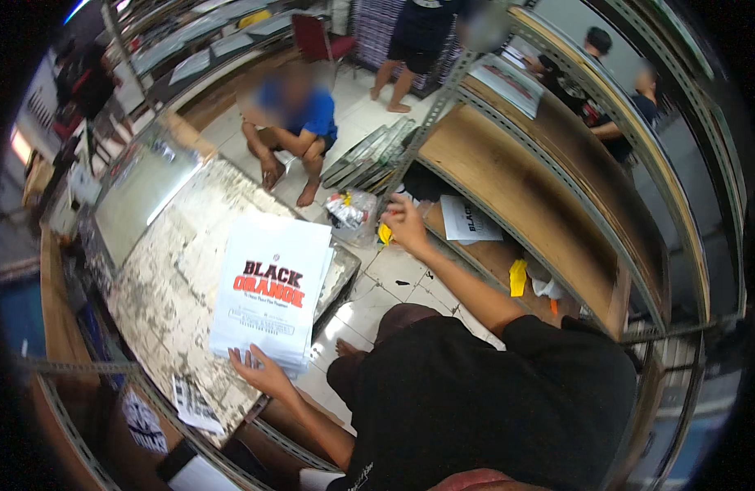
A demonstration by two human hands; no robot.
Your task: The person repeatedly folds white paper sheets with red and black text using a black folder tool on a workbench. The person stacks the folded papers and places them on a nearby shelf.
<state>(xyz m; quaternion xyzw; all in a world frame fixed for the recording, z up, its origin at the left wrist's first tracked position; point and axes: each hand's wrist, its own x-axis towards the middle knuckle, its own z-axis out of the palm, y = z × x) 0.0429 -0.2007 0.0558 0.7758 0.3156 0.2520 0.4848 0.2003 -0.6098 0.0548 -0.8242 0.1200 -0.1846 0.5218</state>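
Printed white sheets [254, 237], one stack too tightly layered to count, lay on the right of one worn table [169, 303]. Far right, one clear plastic bag [362, 232] held white and yellow pieces [346, 211]. The left hand's [263, 374] loosely spread fingers touched the stack's near edge; the right hand's [407, 227] half-curled fingers were blurred, any grip unclear.

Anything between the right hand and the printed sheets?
Nothing visible blocks the direct line from the right hand to the printed sheets. A clear plastic bag sits just beside that line, seemingly lower. The left hand touches the sheets' near edge.
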